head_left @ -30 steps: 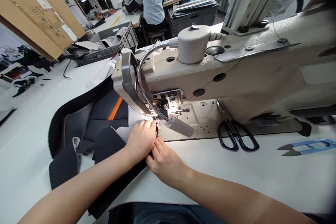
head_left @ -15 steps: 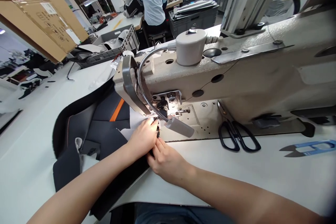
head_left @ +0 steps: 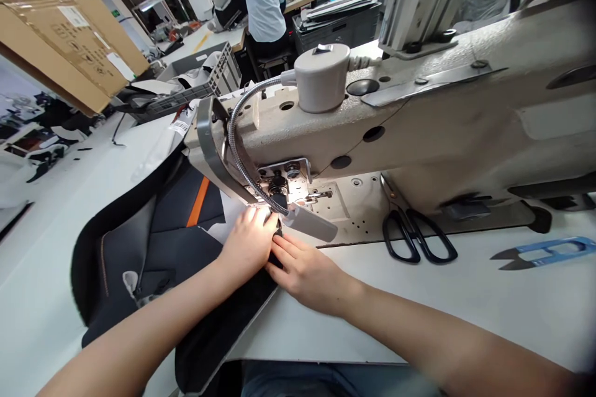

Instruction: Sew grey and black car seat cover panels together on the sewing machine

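Observation:
A dark fabric piece [head_left: 181, 254] with an orange stripe lies on the table, its upper right part at the needle area of a beige sewing machine [head_left: 335, 130]. My left hand [head_left: 249, 239] rests on the fabric just in front of the lit needle area, fingers bent and close together. Close beside it, my right hand [head_left: 310, 270] holds the fabric's right edge, thumb tucked under the fingers. The fingertips of both hands nearly meet, and the fabric between them is mostly hidden. A small lamp head [head_left: 311, 223] on a flexible metal tube sits right above them.
Black-handled scissors [head_left: 414, 236] lie against the machine bed, and blue thread snips [head_left: 542, 253] are at the far right. A grey crate [head_left: 200, 74] and a cardboard box [head_left: 69, 31] stand behind on the left. A person in a light shirt [head_left: 263, 0] sits farther back.
The fabric has shifted and turned, its left part moving left and its front edge swinging right. My left hand's fingers have spread a little over it. The whole view has shifted slightly.

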Available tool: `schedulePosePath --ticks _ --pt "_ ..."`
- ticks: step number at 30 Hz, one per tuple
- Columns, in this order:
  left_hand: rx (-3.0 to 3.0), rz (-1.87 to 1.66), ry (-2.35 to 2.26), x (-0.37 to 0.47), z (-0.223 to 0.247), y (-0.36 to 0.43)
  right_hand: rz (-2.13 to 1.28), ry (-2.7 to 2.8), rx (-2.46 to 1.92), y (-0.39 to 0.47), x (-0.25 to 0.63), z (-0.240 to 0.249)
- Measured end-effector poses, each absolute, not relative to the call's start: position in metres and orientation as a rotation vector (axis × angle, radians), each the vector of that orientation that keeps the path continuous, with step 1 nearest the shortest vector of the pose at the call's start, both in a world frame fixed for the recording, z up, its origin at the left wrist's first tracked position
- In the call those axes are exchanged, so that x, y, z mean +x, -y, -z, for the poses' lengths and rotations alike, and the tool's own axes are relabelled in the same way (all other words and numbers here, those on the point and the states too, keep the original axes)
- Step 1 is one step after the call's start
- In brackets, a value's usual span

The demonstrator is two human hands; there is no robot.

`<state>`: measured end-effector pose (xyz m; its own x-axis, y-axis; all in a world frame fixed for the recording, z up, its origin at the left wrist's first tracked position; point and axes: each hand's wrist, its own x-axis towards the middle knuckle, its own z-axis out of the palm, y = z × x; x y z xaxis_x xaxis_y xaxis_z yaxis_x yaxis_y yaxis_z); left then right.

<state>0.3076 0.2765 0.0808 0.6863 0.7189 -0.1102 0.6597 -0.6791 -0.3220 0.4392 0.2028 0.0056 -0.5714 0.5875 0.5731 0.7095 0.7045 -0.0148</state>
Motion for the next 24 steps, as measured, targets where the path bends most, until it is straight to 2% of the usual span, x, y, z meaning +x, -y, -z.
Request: schedulePosePath --ticks 3,6,9,13,24 --pt "-2.512 -0.549 1.122 0.302 -0.113 -0.274 0.164 2.406 -0.853 -0.197 0.427 -0.006" --pt "-2.494 -0.751 1.179 0.302 -0.13 -0.271 0.212 2.423 -0.886 -0.188 0.408 -0.007" --pt "-2.606 -0.832 1.114 0.308 -0.122 -0.264 0.328 2.422 -0.961 -0.179 0.401 -0.009" --pt "-2.627 -0.95 1.15 0.313 -0.098 -0.256 0.296 2.467 -0.938 -0.174 0.414 -0.012" --pt "-2.616 -0.855 1.182 0.32 -0.081 -0.254 0.345 2.397 -0.994 -0.175 0.425 -0.012"
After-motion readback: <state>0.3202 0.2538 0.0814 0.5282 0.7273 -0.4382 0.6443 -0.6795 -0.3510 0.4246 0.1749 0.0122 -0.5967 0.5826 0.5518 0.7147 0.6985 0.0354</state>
